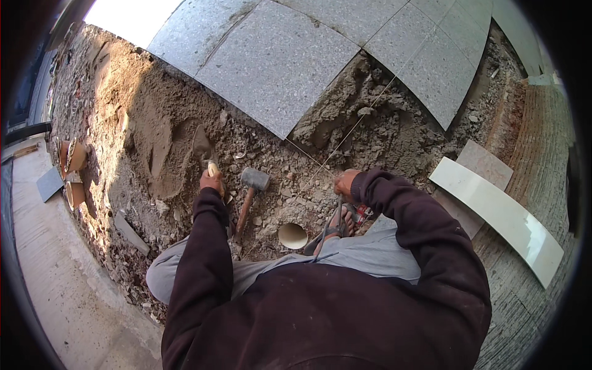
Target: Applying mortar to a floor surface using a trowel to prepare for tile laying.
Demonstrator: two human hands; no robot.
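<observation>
My left hand [213, 183] is closed round the wooden handle of a trowel [201, 143], whose blade rests against a heap of sandy mortar [163, 148]. Just right of it, a mallet [255, 179] with a dark grey head and wooden handle lies on the rubble. Closed fingers on my right hand [346, 185] grip a grey cord [327, 225], which hangs toward my lap. Near those fingers, a thin pale string [351, 131] stretches up over the wet mortar [379, 117] and the tiles. What else the fingers may pinch is too small to tell.
Grey speckled tiles [277, 61] cover the far side. A pale round pipe opening [293, 235] sits between my legs. To the right, a long cream tile piece [499, 213] lies over other slabs beside a ribbed surface [542, 148]. Broken terracotta pieces [74, 157] stand at left.
</observation>
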